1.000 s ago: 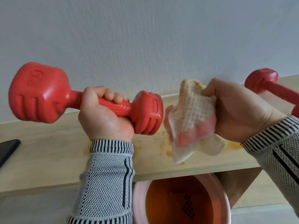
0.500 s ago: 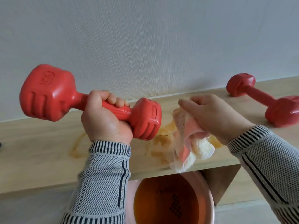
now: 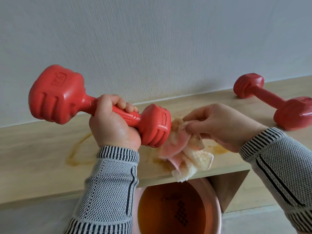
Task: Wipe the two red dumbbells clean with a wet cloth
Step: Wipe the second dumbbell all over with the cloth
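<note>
Red plastic times two: you're working with two dumbbells and one cloth. Your left hand [image 3: 114, 125] is wrapping its fingers tight around the ribbed handle of the first dumbbell [image 3: 94, 107], holding it up off the wooden shelf [image 3: 37, 157], tilted, with the big fist-shaped head out past your left hand and the smaller-looking head pointing toward your right. Raised lettering is showing on both heads, but it's too soft to read. Your right hand [image 3: 219, 127] is pinching the wet cloth [image 3: 184, 152], a cream and pink waffle-textured rag, bunched up and pressing against the near head of that dumbbell, its loose end hanging over the shelf's front edge. The second dumbbell [image 3: 273, 102] is lying on the shelf beyond your right hand, well apart from it, one head near the pale wall [image 3: 152, 48], and nobody's touching it. Orange-brown stains are smearing the shelf under and between both hands. One pink basin [image 3: 214, 205] is sitting below your hands, holding orange-brown water, with a dark dotted mark showing through it.
</note>
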Motion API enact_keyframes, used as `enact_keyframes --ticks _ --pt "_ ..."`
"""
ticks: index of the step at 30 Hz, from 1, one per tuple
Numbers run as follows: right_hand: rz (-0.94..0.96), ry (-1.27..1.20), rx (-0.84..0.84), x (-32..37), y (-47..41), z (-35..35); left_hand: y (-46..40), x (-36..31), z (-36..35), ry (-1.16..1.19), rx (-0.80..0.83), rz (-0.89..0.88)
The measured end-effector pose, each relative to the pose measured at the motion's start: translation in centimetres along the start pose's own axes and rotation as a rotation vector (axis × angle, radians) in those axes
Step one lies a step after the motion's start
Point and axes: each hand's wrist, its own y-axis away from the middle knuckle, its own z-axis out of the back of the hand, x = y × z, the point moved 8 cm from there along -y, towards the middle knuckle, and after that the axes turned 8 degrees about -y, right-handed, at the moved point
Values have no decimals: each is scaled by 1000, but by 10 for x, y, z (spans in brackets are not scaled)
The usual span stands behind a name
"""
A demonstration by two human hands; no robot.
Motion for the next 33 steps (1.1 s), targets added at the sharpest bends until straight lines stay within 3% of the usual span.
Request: enact_keyframes --ticks 3,9,11,13,14,16,18,21,26,29,33 --pt "72 197 -166 4 -3 15 -1 0 2 10 -17 1" --pt "223 687 -256 37 11 16 -4 -3 7 8 -33 -17" --pt "267 724 -281 48 15 14 -5 -6 9 3 -40 -32" --pt "293 535 -317 54 17 16 -5 -8 10 -5 -43 -42" --pt "271 304 -306 51 17 16 -5 -9 10 -4 -42 -43" --pt "157 -192 -199 40 13 5 -4 -9 10 0 -40 -43" --pt "55 -427 -71 27 8 -17 -3 -8 9 -3 -41 -45" --pt "-5 -488 15 16 5 -41 -2 -7 10 -3 -49 -43" --pt "61 -465 124 20 8 -56 -3 -11 13 8 -60 -59" --pt "80 -471 92 16 5 -55 -3 -10 10 44 -41 -36" --pt "-61 -373 98 2 1 -55 -2 -7 8 54 -15 -22"
